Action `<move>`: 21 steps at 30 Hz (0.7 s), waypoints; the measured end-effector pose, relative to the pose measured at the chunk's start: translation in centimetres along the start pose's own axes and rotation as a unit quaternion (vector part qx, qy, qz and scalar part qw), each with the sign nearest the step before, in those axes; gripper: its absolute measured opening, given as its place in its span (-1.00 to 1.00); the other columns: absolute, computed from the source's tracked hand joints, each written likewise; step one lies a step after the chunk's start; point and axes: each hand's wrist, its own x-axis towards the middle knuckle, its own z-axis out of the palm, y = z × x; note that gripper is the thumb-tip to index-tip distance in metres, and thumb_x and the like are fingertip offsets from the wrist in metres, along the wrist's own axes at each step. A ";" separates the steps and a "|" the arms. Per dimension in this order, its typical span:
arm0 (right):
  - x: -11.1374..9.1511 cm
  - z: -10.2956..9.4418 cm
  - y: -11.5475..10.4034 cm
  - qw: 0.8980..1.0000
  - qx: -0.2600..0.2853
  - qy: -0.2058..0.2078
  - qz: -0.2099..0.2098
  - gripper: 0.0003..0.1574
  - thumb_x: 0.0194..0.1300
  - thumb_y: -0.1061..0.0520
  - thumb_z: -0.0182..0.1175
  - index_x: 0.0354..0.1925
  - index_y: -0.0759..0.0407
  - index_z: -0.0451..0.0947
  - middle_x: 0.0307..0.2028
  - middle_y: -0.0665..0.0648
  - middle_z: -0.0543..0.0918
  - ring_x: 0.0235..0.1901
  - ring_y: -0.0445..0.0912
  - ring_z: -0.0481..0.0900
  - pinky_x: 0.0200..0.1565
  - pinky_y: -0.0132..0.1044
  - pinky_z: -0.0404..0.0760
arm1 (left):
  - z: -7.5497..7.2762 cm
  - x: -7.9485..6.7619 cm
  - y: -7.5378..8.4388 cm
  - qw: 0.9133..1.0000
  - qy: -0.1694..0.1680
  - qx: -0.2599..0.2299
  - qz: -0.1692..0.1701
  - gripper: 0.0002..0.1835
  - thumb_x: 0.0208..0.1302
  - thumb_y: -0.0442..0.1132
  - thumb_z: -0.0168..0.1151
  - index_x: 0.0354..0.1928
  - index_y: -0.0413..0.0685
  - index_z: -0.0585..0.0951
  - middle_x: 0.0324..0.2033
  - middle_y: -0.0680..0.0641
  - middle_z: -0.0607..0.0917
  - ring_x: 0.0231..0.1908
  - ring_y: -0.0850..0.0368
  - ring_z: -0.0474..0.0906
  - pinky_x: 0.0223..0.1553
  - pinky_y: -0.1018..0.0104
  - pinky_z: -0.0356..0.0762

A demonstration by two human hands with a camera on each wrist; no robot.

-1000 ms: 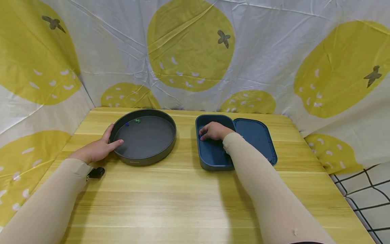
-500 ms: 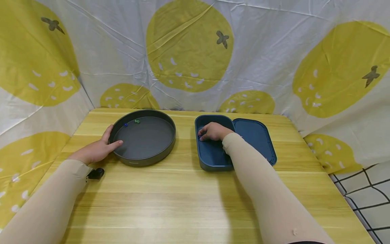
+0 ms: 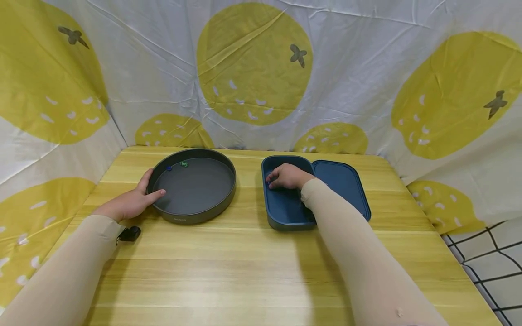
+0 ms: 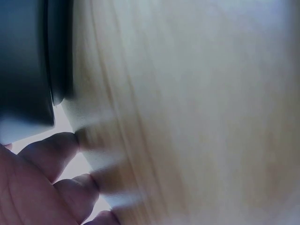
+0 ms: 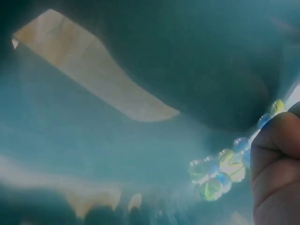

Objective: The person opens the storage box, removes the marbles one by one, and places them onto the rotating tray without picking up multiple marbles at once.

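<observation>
My left hand (image 3: 132, 201) holds the left side of a round dark grey pan (image 3: 178, 220), thumb over the rim and the other fingers outside. In the left wrist view its fingertips (image 4: 65, 140) reach the tabletop beside the pan wall. Inside the pan, near its back left, sit a blue marble (image 3: 169, 168) and green marbles (image 3: 184, 164). My right hand (image 3: 288, 176) reaches down into a dark blue rectangular box (image 3: 290, 225), fingers curled. Several clear glass marbles (image 5: 218, 173) with blue and yellow-green swirls lie beside its fingers; I cannot tell whether it grips any.
A dark blue lid (image 3: 338, 181) lies flat right of the box, partly under the right forearm. Both containers stand toward the back of the wooden table (image 3: 228, 271). A white curtain (image 3: 350, 68) with yellow fruit hangs behind. A black wire grid (image 3: 489, 262) stands at the right.
The right hand stays inside the box and its fingers shift only slightly. The left hand stays at the pan's rim; the head view tips a little.
</observation>
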 end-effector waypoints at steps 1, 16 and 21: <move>-0.1 -0.1 0.0 1.000 0.008 0.003 0.002 -0.61 0.47 0.00 0.35 0.20 0.00 0.74 0.28 0.09 0.70 0.31 0.05 0.59 0.36 -0.02 0.52 | 0.0 0.0 0.0 1.000 0.000 -0.001 0.000 0.12 0.60 0.38 -0.18 0.59 -0.01 -0.70 0.55 -0.68 -0.17 0.35 -0.68 0.35 0.36 -0.51 0.26; -1.1 -1.9 -1.9 0.994 0.081 0.070 0.001 -0.54 0.54 -0.03 0.27 0.31 0.00 0.66 0.35 0.12 0.63 0.40 0.11 0.51 0.38 0.09 0.52 | 0.0 -0.1 -0.1 1.000 0.001 0.005 0.007 0.12 0.61 0.38 -0.19 0.58 -0.03 -0.70 0.53 -0.70 -0.13 0.36 -0.69 0.34 0.36 -0.50 0.26; -1.4 -2.3 -3.3 0.993 0.090 0.070 -0.014 -0.49 0.56 -0.03 0.24 0.36 0.07 0.61 0.36 0.12 0.62 0.39 0.11 0.53 0.39 0.09 0.50 | 0.0 -0.1 -0.1 1.000 -0.002 0.003 0.007 0.12 0.60 0.39 -0.20 0.58 -0.03 -0.71 0.54 -0.69 -0.16 0.36 -0.69 0.33 0.35 -0.50 0.27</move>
